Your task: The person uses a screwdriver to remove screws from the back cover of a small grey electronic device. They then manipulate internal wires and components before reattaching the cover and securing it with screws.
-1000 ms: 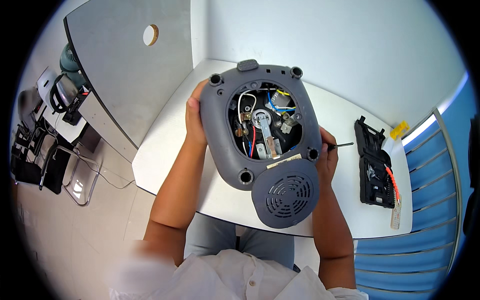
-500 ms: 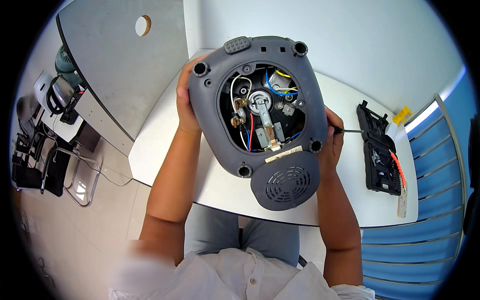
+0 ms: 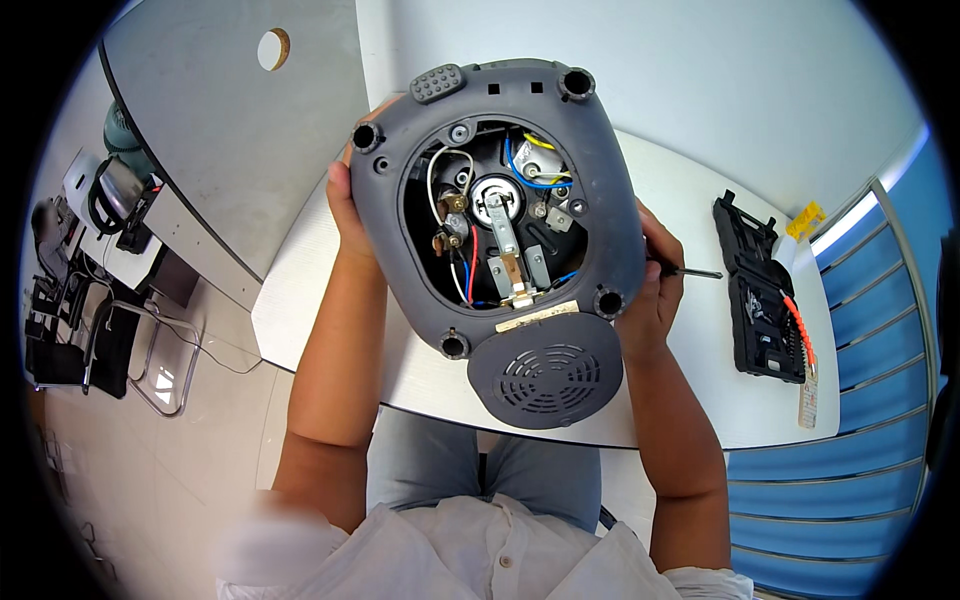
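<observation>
Head cam: my left hand (image 3: 350, 210) is clamped on the gray appliance (image 3: 500, 220) at 9 o'clock; right hand (image 3: 655, 292) grips a screwdriver (image 3: 697, 272) at 4. It's mid-view, cover (image 3: 548, 379) at 6. Probably checking wiring (image 3: 474, 262); next move calls for steady holding.

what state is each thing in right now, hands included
Grey housing: held up, underside open, wiring exposed
Vented cover: off the opening, at the housing's lower edge
Left hand: gripping the housing's left side
Right hand: at the housing's right side, holding the screwdriver
Screwdriver: shaft pointing right
Tool case: open on the table
</observation>
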